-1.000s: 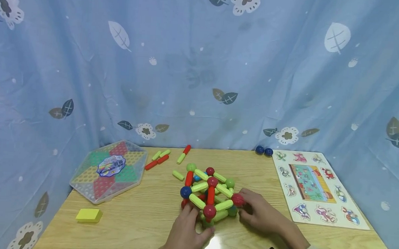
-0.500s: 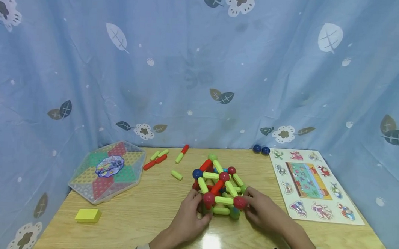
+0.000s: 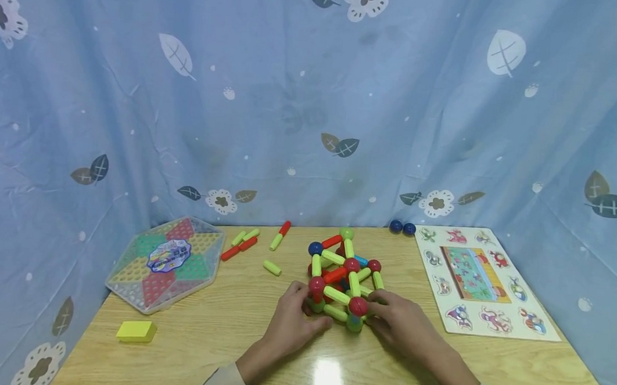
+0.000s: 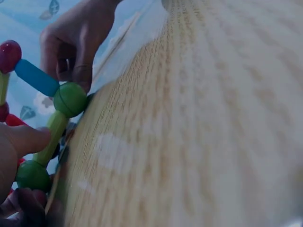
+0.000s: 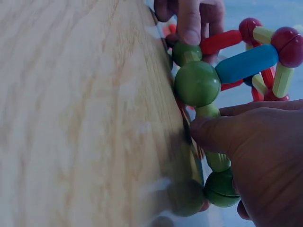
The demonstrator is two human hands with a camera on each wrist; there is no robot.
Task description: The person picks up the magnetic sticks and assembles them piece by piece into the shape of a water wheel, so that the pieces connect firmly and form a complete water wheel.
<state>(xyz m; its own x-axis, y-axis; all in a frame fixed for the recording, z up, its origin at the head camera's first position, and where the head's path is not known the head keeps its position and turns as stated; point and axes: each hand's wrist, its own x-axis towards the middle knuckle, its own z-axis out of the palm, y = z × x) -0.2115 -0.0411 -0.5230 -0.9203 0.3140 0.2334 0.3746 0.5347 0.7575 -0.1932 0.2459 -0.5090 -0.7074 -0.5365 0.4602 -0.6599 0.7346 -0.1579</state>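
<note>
Between both hands on the table stands a magnetic stick-and-ball structure [image 3: 352, 265], built of yellow-green, red and blue sticks with red, green and blue balls. My left hand [image 3: 292, 321] holds its near left bottom corner. In the left wrist view, the left thumb [image 4: 29, 141] presses a yellow-green stick above a green ball [image 4: 33, 176]. At the right lower side, my right hand [image 3: 405, 324] grips the frame. The right wrist view shows its thumb [image 5: 213, 135] against a yellow-green stick [image 5: 218, 161] between two green balls, fingers partly hidden behind. A blue stick [image 5: 247, 64] slants up from one ball.
Loose sticks [image 3: 240, 248] and a lone yellow-green stick [image 3: 272, 267] lie behind to the left. Two dark blue balls [image 3: 396, 226] sit at the back beside a picture puzzle board [image 3: 440, 316]. Left are a hexagonal game box [image 3: 145, 309] and a yellow block [image 3: 136, 332].
The structure has turned clockwise as seen from above and shifted slightly away. Its blue ball moved from the left side toward the back. Both hands stayed at its lower corners.
</note>
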